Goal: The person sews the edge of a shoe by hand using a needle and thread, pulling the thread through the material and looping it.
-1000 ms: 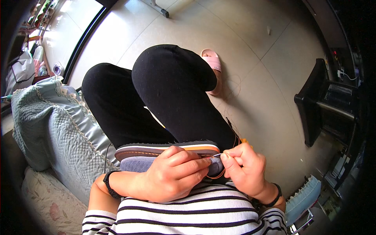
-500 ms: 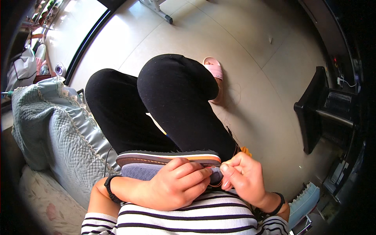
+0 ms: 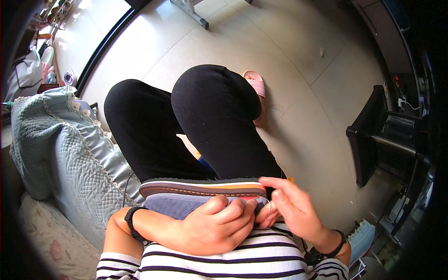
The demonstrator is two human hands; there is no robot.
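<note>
A slipper [image 3: 170, 205] with a grey-blue fabric upper lies sideways across my lap, its layered sole [image 3: 203, 188] of black, white, orange and brown turned away from me. A line of orange stitches runs along the brown layer. My left hand [image 3: 219, 226] is closed on the fabric near the slipper's right end, where a bit of red shows. At that end my right hand [image 3: 296, 210] has its index finger stretched to the sole's edge, the other fingers curled. A thin thread [image 3: 269, 211] hangs by its thumb and curled fingers. No needle can be made out.
A quilted light-blue cover [image 3: 70, 149] with a ruffled edge drapes at my left, above a floral cloth [image 3: 56, 233]. A black stand [image 3: 373, 140] is at the right, near a white cable [image 3: 413, 101]. My foot wears a pink slide [image 3: 255, 86] on the tiled floor.
My right hand has gone from a pinch at the slipper's end to reaching its index finger onto the sole's edge. The left hand keeps its grip; the view has shifted slightly.
</note>
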